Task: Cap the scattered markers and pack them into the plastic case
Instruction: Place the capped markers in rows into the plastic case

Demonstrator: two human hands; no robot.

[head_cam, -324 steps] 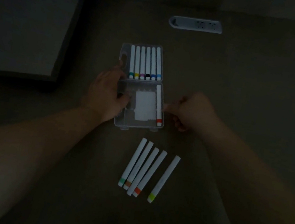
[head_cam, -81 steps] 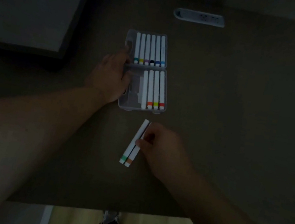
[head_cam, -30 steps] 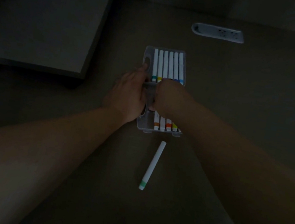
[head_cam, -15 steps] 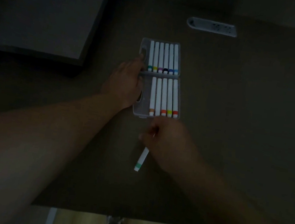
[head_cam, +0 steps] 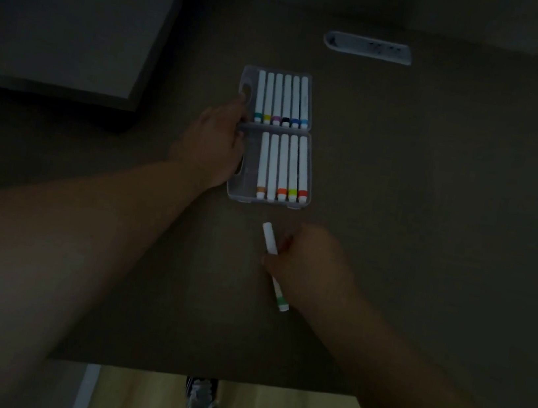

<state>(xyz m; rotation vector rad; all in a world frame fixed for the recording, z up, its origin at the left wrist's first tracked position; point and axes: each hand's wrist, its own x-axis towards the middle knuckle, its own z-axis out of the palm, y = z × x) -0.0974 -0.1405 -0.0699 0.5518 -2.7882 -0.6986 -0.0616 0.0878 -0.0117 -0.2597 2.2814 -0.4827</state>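
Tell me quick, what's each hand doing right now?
Left hand: open, resting on the left edge of the plastic case.
Right hand: closed on the green-banded marker, below the case.

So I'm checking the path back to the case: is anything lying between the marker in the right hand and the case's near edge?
No. In the head view, only bare table separates the green-banded marker from the plastic case.
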